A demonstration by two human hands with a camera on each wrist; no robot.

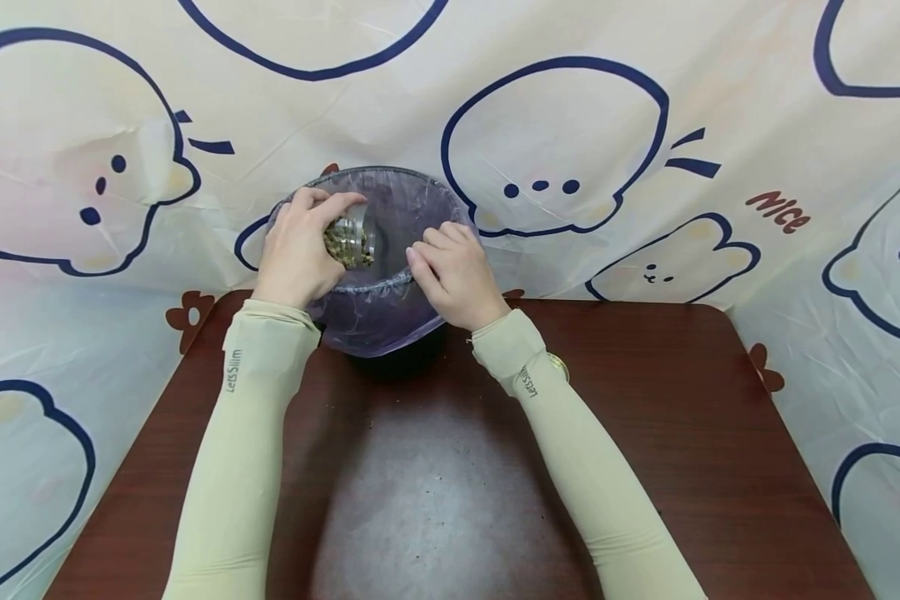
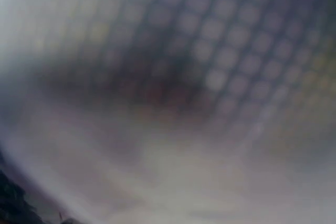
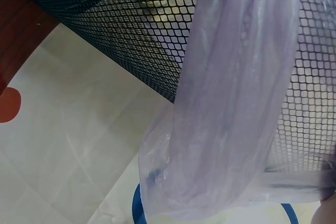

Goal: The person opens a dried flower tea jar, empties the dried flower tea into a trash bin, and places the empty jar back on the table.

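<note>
My left hand [image 1: 300,246] grips a clear glass jar [image 1: 351,239] holding dried yellow-green bits. The jar lies tipped on its side over the mouth of a black mesh trash bin [image 3: 113,35], its open end towards the right. A thin purple trash bag [image 1: 378,325] lines the bin and folds over its rim. On the near right side, my right hand [image 1: 457,275] has its fingers curled at the bagged rim. The right wrist view shows the bag [image 3: 236,93] hanging outside the mesh. Blur fills the left wrist view, with a mesh pattern across it.
The bin stands at the back of a dark brown table [image 1: 645,400], close to a cartoon-printed sheet [image 1: 555,150]. A round, gold-edged item [image 1: 560,367] shows partly behind the right sleeve. Small crumbs [image 1: 427,550] dot the tabletop.
</note>
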